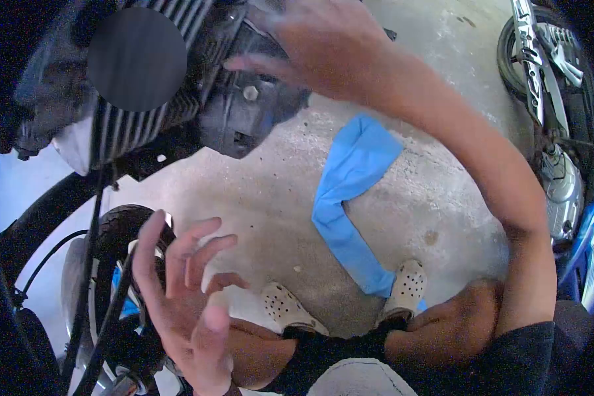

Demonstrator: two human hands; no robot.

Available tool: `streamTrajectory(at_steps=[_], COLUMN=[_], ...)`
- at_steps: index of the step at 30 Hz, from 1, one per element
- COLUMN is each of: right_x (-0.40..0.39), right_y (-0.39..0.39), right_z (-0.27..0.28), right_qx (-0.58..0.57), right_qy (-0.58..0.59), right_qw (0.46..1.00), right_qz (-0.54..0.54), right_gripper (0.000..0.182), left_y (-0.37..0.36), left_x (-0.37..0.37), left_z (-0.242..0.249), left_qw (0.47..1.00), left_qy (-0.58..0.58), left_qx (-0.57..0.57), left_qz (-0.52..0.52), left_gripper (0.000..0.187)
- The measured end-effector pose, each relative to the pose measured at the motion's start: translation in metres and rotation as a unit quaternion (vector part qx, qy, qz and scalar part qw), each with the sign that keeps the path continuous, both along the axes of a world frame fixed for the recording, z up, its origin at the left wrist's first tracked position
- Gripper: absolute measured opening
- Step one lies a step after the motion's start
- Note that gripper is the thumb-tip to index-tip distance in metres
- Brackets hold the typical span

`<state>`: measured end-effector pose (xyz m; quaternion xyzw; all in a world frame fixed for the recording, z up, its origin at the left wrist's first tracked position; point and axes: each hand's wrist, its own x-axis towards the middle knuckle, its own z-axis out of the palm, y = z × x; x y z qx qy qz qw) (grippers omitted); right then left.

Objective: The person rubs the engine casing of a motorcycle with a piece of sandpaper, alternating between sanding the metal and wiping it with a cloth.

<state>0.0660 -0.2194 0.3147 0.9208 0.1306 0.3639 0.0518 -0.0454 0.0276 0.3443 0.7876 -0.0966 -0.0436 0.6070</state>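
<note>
My right hand (310, 46) reaches across the top of the view to the dark engine part (234, 115) of a motorcycle. Its index finger or thumb extends toward the part beside the ribbed fins (138, 129); the other fingertips are blurred or out of sight, and I cannot make out whether they hold anything. Lower left, my left hand (191, 297) is raised with its fingers apart and curved, holding nothing, near the wheel and cables. A bolt head (251, 92) shows on the dark part, just below my right hand.
A blue cloth (353, 204) lies on the concrete floor (270, 218) between the engine and my feet in beige clogs (410, 287). Front wheel (122, 224) and black cables stand at the left. Another motorcycle (561, 191) is along the right edge.
</note>
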Motion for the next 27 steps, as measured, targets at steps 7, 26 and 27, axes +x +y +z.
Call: streamTrajectory(at_steps=[7, 26, 27], right_x=[0.001, 0.014, 0.016], right_y=[-0.001, -0.013, -0.011], right_z=[0.001, -0.005, -0.005], right_qx=[0.019, -0.026, 0.016], right_qy=[-0.011, 0.038, -0.02], right_qw=[0.999, 0.999, 1.0], right_qz=[0.044, -0.005, -0.012], right_gripper=[0.069, 0.058, 0.056], left_y=[0.007, 0.005, 0.005], left_x=[-0.005, -0.021, -0.021], left_z=[0.005, 0.016, 0.017], left_qw=[0.999, 0.997, 0.997], left_qy=[0.001, -0.065, -0.072], left_qx=[-0.036, -0.037, -0.037], left_qz=[-0.02, 0.008, 0.003], left_gripper=[0.082, 0.089, 0.09])
